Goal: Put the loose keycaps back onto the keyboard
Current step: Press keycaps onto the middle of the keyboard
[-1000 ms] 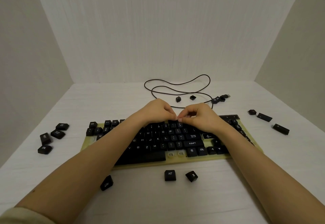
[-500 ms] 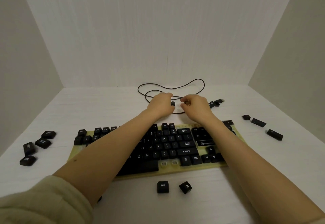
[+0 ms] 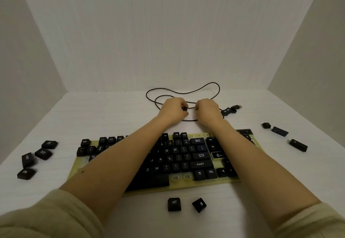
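Left hand [image 3: 172,109] curled, small keycap [image 3: 184,109] pinched at fingertips beyond keyboard [image 3: 149,187], over cable [image 3: 183,93]. Right hand [image 3: 207,109] closed just beside — whether it holds anything, we cannot tell. Empty sockets [image 3: 180,177] lie toward us, bottom row — we judge left hand nearer. ALT cap [image 3: 174,203] waits below.

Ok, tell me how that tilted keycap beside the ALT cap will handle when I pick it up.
The tilted keycap rests on an edge, so a nudge will probably tip it flat. It looks small, hard and likely light. Its smooth sides may slip; pinch opposite faces.
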